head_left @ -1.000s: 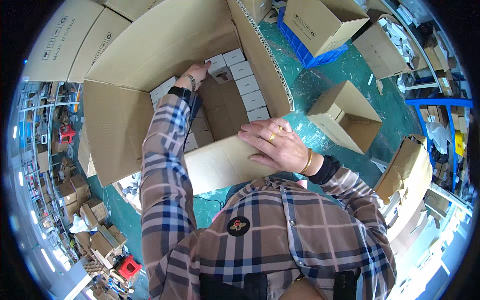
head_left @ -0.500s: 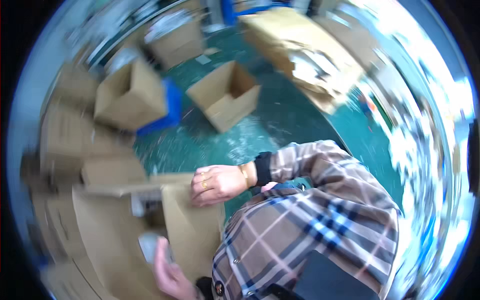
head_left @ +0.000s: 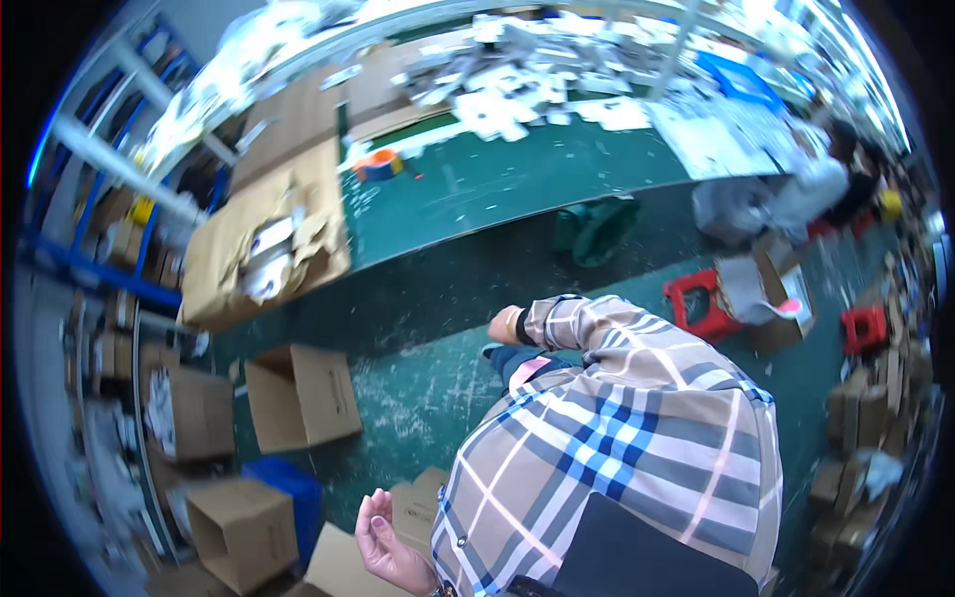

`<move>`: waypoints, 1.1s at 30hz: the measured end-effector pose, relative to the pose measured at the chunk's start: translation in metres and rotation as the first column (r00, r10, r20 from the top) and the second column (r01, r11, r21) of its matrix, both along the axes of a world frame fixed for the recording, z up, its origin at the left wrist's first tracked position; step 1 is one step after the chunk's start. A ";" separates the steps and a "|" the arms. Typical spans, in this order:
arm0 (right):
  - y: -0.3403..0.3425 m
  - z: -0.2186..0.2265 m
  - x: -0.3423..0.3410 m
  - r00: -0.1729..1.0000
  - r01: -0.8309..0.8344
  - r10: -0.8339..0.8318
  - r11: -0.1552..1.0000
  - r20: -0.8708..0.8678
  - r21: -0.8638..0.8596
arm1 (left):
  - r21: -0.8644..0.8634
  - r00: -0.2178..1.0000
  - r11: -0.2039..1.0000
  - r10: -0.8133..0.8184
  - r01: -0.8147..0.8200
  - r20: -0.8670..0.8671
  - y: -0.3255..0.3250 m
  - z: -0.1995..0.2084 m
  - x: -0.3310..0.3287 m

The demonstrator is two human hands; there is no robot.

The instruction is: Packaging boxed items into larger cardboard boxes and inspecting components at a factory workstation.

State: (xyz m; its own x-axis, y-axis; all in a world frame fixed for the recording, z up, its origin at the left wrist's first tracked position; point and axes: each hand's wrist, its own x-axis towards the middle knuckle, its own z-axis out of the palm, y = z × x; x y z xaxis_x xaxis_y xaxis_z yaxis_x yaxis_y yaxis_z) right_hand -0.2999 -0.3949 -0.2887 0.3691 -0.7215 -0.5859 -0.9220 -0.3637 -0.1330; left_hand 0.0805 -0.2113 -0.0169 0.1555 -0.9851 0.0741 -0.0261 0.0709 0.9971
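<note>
My left hand (head_left: 388, 545) is low in the view, with curled fingers, the thumb apart and nothing visible in it. Beside and beneath it are the flaps of an open cardboard box (head_left: 340, 559), mostly cut off by the lower edge and my body. My right hand (head_left: 505, 324) hangs over the green floor, in front of my bent right arm in its plaid sleeve. Its fingers are mostly turned away, and I see nothing held in it. Another open cardboard carton (head_left: 323, 398) stands on the floor to the left of that hand.
Ahead runs a green workbench (head_left: 497, 189) with a torn brown paper package (head_left: 224, 259), an orange and blue tape roll (head_left: 380, 165) and heaped white pieces (head_left: 517, 95). A red stool (head_left: 701, 304) stands at right; people (head_left: 816, 189) are beyond. A blue crate (head_left: 303, 497) and cartons lie left.
My view has swung to the right, toward the workbench. My right hand has come off the box flap, and my left hand has risen out of the box.
</note>
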 end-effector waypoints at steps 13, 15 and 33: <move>0.210 -0.117 -0.352 0.691 0.710 -0.722 0.686 0.034 0.159 | 0.178 0.815 0.823 -0.564 0.540 0.133 -0.163 -0.022 -0.289; 0.228 -0.119 -0.379 0.621 0.764 -0.780 0.624 0.072 0.163 | 0.198 0.787 0.791 -0.605 0.578 0.119 -0.199 -0.040 -0.340; 0.379 -0.129 -0.442 -0.327 0.924 -0.920 -0.263 0.218 0.279 | 0.402 0.518 0.631 -0.775 0.664 0.361 -0.490 -0.272 -0.742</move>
State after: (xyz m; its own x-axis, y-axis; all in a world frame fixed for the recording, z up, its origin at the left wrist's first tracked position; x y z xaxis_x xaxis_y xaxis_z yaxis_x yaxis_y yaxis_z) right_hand -0.7421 -0.0156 -0.4174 -0.6707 -0.3212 -0.6686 -0.0079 0.9044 -0.4266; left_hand -0.6618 -0.7015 -0.2892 -0.6132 -0.7395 -0.2777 -0.5041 0.0957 0.8583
